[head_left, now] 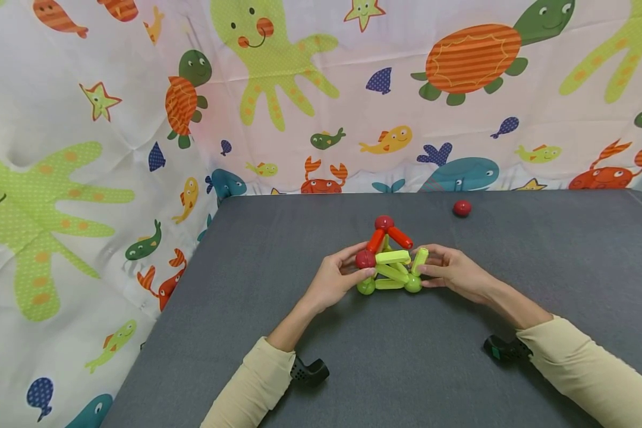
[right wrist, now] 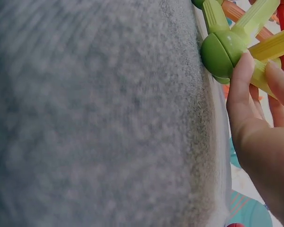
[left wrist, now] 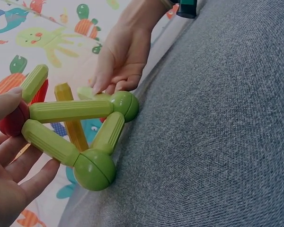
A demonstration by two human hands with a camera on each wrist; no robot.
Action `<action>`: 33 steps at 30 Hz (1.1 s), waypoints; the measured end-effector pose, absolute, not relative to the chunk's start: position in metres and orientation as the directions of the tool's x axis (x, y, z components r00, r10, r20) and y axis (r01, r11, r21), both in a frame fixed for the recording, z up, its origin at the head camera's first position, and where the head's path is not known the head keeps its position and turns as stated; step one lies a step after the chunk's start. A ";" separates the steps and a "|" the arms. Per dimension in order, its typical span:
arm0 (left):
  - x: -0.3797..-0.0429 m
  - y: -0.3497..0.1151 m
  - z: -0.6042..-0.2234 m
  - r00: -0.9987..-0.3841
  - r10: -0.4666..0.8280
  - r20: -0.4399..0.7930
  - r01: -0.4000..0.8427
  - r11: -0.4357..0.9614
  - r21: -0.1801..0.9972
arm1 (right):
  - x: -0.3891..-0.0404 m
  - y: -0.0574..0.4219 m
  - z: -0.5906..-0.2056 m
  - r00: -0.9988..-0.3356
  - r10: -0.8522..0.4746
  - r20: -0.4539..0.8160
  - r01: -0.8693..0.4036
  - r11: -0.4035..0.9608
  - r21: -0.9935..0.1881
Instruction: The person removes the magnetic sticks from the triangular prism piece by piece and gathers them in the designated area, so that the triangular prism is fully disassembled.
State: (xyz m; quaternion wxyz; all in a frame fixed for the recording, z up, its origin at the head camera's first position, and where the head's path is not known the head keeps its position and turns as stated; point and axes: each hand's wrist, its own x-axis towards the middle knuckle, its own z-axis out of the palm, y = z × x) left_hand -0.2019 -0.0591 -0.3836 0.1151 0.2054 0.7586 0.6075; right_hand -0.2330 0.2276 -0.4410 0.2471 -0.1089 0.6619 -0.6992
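A frame of rods and balls stands on the table between both hands. My left hand [head_left: 329,282] grips a red ball [head_left: 365,258] at its left corner, thumb on the front in the left wrist view. From that ball a yellow-green rod [left wrist: 71,109] runs to a green ball [left wrist: 125,106]; another rod slopes down to a second green ball [left wrist: 94,169]. My right hand [head_left: 452,270] pinches a short yellow-green rod [head_left: 420,261] that rises from the right green ball [head_left: 413,283]. Behind, another red ball [head_left: 384,223] tops the frame, with red rods [head_left: 401,238] slanting down from it.
A loose red ball [head_left: 462,208] lies near the far edge of the grey table [head_left: 406,368]. A white cloth [head_left: 294,160] printed with sea animals hangs behind the table and along its left side.
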 end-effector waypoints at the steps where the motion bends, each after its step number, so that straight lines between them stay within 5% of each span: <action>1: -0.202 -0.059 -0.384 -0.888 0.453 0.075 0.172 0.176 0.969 | -0.233 0.228 -0.441 -0.861 -0.479 -0.173 0.196 0.003 -0.981; 18: -0.202 -0.059 -0.383 -0.875 0.477 0.084 0.182 0.162 0.970 | -0.232 0.231 -0.438 -0.943 -0.306 -0.130 0.139 -0.008 -0.990; 33: -0.202 -0.059 -0.384 -0.876 0.476 0.075 0.161 0.143 0.977 | -0.245 0.264 -0.434 -0.998 -0.006 -0.055 0.053 -0.346 -0.937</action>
